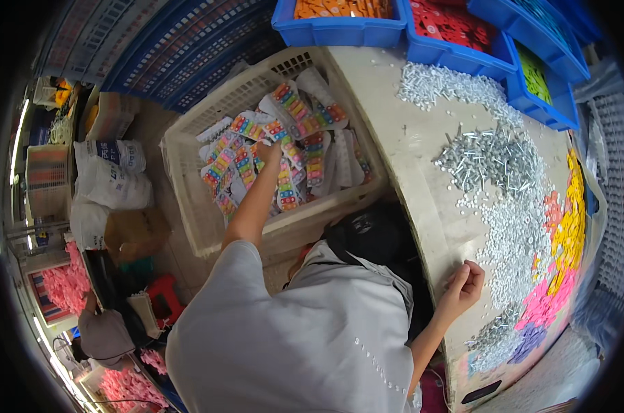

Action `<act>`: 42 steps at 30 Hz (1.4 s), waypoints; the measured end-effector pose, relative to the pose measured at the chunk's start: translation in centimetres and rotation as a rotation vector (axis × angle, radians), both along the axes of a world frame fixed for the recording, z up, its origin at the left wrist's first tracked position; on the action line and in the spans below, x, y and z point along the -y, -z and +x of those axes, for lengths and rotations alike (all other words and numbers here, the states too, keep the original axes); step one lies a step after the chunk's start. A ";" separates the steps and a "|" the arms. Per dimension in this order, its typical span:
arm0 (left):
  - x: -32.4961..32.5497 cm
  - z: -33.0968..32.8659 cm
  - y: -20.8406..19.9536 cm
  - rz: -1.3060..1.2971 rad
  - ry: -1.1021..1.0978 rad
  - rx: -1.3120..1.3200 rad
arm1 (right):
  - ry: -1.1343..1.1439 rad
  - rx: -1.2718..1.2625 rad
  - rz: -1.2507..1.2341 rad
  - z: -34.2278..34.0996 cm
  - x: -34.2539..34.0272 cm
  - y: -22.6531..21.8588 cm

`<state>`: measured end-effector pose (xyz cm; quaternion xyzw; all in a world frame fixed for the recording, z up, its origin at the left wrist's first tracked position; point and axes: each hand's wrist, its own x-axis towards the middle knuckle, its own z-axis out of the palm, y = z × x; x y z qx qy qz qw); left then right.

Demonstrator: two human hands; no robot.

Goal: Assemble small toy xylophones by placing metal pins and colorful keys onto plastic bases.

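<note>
Toys (316, 162) seem light and stiff, best held edgewise; left hand (268, 151) grip cannot be told; right hand (462, 292) curls loosely.

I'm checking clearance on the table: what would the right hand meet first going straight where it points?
The right hand would probably meet the small white pieces first; its height above the table is unclear, so it might pass over them.

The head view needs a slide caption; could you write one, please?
Left hand among colourful strips in a crate, right hand over the worktable.
</note>
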<state>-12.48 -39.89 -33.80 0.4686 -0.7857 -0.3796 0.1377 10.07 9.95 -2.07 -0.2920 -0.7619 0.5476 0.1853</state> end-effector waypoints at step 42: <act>-39.9 10.3 -32.4 -0.171 2.024 -0.803 | 0.310 0.478 0.943 -31.0 -41.4 -0.8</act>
